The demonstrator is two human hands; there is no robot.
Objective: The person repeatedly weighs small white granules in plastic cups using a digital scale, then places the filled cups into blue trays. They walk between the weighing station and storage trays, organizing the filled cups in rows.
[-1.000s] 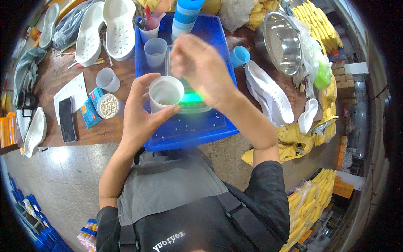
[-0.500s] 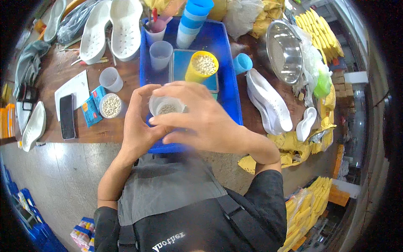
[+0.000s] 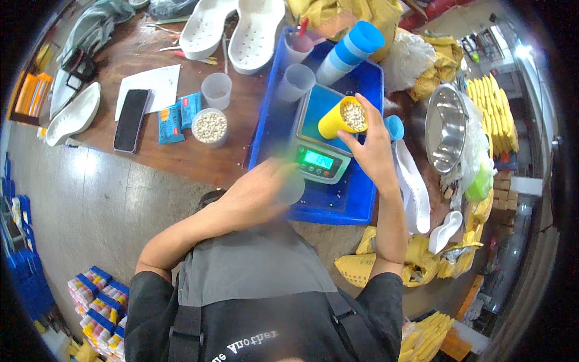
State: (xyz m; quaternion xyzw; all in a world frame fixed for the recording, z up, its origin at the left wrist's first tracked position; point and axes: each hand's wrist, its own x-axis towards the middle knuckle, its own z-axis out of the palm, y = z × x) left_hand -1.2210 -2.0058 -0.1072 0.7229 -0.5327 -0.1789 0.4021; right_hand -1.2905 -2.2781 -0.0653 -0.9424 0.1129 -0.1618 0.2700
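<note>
Fingers of my right hand [image 3: 373, 140] wrap round a yellow cup [image 3: 333, 125] full of pale pellets. The cup stands on or just above the blue plate of a digital scale [image 3: 318, 95], whose green display is lit. My left hand [image 3: 262, 190], smeared by motion, is closed round a translucent plastic cup [image 3: 291, 186] at the near left side of the blue tray [image 3: 353, 208]. What this cup holds cannot be made out. Behind the scale, a stack of blue cups [image 3: 350, 53] leans beside another translucent cup [image 3: 297, 82].
Left on the table are a pellet-filled cup [image 3: 210, 127], an empty cup [image 3: 216, 90], blue sachets [image 3: 180, 118], a phone [image 3: 132, 120] and paper [image 3: 161, 81]. White insoles [image 3: 256, 33] lie at the back. To the right are a steel bowl [image 3: 445, 130] and a white shoe-shaped piece [image 3: 414, 196].
My hands have separated. The right has moved to the yellow cup and gripped it; the left has carried the translucent cup nearer me. The view has shifted, uncovering the scale's display.
</note>
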